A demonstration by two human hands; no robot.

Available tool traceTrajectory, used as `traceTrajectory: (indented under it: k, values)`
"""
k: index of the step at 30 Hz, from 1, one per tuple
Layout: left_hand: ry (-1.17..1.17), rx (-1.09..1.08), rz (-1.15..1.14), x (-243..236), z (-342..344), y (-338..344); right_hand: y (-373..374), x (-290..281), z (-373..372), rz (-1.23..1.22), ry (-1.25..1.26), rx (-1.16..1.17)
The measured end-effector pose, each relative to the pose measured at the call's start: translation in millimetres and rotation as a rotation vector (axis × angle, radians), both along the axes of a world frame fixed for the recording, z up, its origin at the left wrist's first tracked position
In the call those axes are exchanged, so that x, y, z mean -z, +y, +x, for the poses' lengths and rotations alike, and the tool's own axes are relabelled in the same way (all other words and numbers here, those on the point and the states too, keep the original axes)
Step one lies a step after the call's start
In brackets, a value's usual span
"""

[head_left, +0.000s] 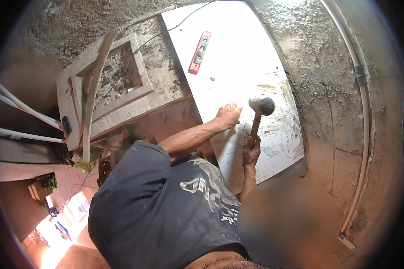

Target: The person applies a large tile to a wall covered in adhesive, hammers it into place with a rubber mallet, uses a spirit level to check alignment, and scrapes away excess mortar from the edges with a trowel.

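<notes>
My left hand (229,115) lies on a large white slab (229,54), fingers stretched out and pressed to its surface. To its right, my right hand (251,152) is wrapped around the wooden handle of a mallet (261,106). The mallet's head is pale grey with a dark end face and is over the slab; whether it touches cannot be told. Grey-brown smears mark the slab near the mallet. Farther up on the slab rests a red spirit level (199,52). A small dark bit (212,79) lies below the level.
Rough plastered wall (309,67) borders the slab on the right, with a pale conduit pipe (365,112) along it. At left is a dusty pale frame (144,85) with a square opening; a bent strip (93,94) crosses it. A thin black cable (184,20) passes over the slab's far corner.
</notes>
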State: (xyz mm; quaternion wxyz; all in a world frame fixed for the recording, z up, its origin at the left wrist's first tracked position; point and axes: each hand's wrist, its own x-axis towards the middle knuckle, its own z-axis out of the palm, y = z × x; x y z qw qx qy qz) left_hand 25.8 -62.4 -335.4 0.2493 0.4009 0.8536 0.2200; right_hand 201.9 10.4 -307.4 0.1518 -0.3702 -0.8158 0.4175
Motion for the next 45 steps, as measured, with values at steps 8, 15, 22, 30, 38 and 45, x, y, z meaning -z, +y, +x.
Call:
traceTrajectory:
  k: [8,15,22,30,38,45]
  values:
    - [-0.497,-0.939,0.43,6.6,-23.3,-138.4,-14.9,-5.8,-7.3,-0.02,-0.099,-0.081]
    - [-0.853,-1.129,0.665,50.0,-48.3,-134.6,-25.6,-26.6,-26.1,-0.249,-0.269,0.034]
    - [-0.911,-1.115,0.619,60.3,-55.1,-134.1,-20.8,37.2,1.8,0.02,-0.066,0.009]
    - [-0.91,-1.107,0.614,56.0,-61.3,-133.4,-35.4,9.1,-22.2,0.015,-0.138,-0.01]
    - [-0.901,-0.981,0.465,65.8,-71.6,-138.6,-35.9,12.6,-39.3,-0.013,-0.246,-0.008]
    - [-0.835,-0.782,0.271,45.3,-83.2,-148.0,-29.9,39.5,-36.0,0.112,0.002,-0.042]
